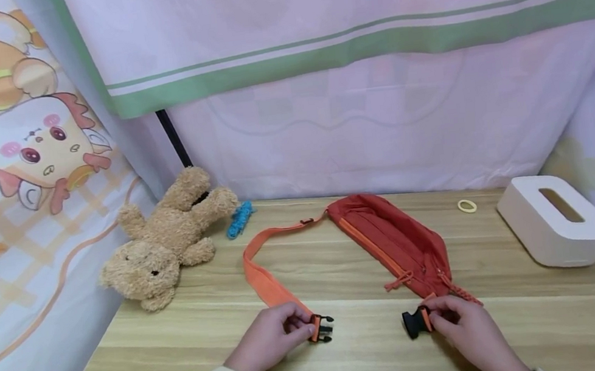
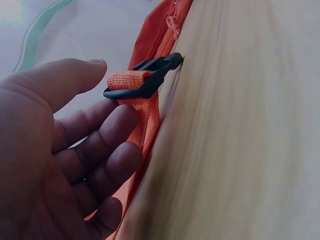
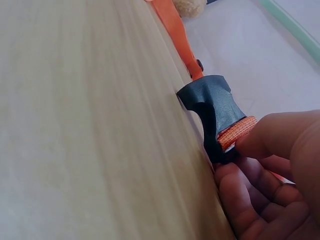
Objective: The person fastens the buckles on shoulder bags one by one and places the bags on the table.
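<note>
A teddy bear is lying at the far left of the table, with a small blue thing just to its right. From there an orange strap is running toward the near edge, where the left hand is holding it. Its thumb and fingers are curling loosely around the webbing just behind the pronged buckle half, which is lying on the wood at the fingertips, prongs pointing right.

A stretch of bare wood is separating the two buckle pieces; they are not touching. The socket half is resting on the table with its mouth facing left, and the right hand is pinching its strap end between thumb and fingers, right behind the black shell.

The red bag is lying flat behind the hands, slanting from the far middle down toward the right hand. Farther right, a yellow ring and a white tissue box are sitting near the wall.
</note>
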The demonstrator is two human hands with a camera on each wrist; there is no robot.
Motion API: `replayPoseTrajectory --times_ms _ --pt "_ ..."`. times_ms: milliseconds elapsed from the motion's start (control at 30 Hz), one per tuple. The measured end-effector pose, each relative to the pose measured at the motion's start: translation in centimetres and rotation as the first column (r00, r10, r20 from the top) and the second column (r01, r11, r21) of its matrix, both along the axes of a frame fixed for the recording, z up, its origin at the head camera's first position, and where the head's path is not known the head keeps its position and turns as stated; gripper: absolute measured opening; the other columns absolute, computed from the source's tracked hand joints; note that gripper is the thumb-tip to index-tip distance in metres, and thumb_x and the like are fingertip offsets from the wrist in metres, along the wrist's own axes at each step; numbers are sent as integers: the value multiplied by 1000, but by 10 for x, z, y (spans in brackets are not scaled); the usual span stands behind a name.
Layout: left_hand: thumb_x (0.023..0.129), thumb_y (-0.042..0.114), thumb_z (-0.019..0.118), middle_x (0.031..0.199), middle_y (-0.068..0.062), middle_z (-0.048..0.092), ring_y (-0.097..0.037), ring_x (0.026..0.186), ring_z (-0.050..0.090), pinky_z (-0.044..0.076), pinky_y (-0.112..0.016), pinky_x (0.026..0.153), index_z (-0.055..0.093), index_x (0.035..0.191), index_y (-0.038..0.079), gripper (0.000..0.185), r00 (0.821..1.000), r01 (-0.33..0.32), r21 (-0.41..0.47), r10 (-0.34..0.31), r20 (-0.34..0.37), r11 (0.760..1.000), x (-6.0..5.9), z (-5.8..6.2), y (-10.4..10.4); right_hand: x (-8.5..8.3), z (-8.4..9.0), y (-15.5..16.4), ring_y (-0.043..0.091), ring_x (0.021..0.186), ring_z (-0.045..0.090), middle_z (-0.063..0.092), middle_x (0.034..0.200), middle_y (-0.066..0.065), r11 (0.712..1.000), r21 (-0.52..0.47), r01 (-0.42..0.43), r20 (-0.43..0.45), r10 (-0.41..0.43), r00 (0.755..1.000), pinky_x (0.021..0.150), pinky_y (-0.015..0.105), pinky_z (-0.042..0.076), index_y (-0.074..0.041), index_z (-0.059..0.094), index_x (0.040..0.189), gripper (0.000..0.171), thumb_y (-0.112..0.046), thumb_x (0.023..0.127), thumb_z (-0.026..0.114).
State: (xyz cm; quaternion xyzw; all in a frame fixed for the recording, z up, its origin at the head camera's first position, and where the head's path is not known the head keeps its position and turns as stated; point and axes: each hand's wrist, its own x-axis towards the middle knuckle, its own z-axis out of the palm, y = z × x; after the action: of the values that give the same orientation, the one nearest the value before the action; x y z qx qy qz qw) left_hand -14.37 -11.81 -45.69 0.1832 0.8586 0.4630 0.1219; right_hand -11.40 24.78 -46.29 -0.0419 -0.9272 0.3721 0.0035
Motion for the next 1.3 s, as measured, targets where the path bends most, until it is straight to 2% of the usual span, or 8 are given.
replayPoseTrajectory --times_ms 200,300,533,700,967,1167,1300 --pt "93 30 74 84 11 67 -8 77 62 52 -25 67 71 93 24 6 1000 -12 12 12 28 1000 1 -4 6 1 0 1 14 81 57 67 91 -1 1000 -20 16 30 -15 999 68 24 49 -9 74 106 15 -11 91 72" --pt "93 27 73 83 11 66 -7 74 61 51 -25 65 71 91 22 6 999 -30 -13 30 12 999 2 -4 6 0 -1 2 13 81 56 67 91 -1 999 -34 11 28 -10 1000 67 24 48 -8 73 107 16 -11 91 73" --pt "91 35 75 81 12 67 -8 69 60 50 -26 61 72 88 23 13 996 -85 -31 86 23 996 4 -4 10 5 -4 4 10 79 56 67 89 -2 999 -28 17 -25 -18 1000 68 23 48 -12 74 103 13 -9 90 74" --pt "90 31 76 79 13 65 -7 67 58 49 -25 60 72 87 22 10 995 -104 -63 104 -7 993 4 -5 13 4 -4 4 12 79 57 70 93 -1 998 -55 9 -13 -10 1000 67 24 49 -12 74 102 12 -10 90 74" --pt "92 24 73 79 15 64 -3 68 56 49 -25 65 72 88 22 5 995 -88 -119 81 -59 989 3 -5 14 3 -4 3 10 76 56 70 91 1 995 -100 21 -22 -23 999 66 23 49 -10 73 98 9 -8 89 75" --pt "91 25 74 80 16 64 -3 69 56 48 -24 65 72 88 23 4 994 -91 -113 83 -76 989 4 -7 13 3 -2 2 13 78 57 69 92 3 991 -129 45 25 -42 999 66 23 49 -9 73 98 8 -10 90 75" --pt "92 25 74 80 16 64 -4 68 56 48 -24 63 72 87 24 5 995 -86 -100 80 -62 991 4 -8 13 3 -3 1 14 78 57 69 91 3 989 -139 59 38 -55 998 65 24 50 -7 73 99 10 -10 90 75"
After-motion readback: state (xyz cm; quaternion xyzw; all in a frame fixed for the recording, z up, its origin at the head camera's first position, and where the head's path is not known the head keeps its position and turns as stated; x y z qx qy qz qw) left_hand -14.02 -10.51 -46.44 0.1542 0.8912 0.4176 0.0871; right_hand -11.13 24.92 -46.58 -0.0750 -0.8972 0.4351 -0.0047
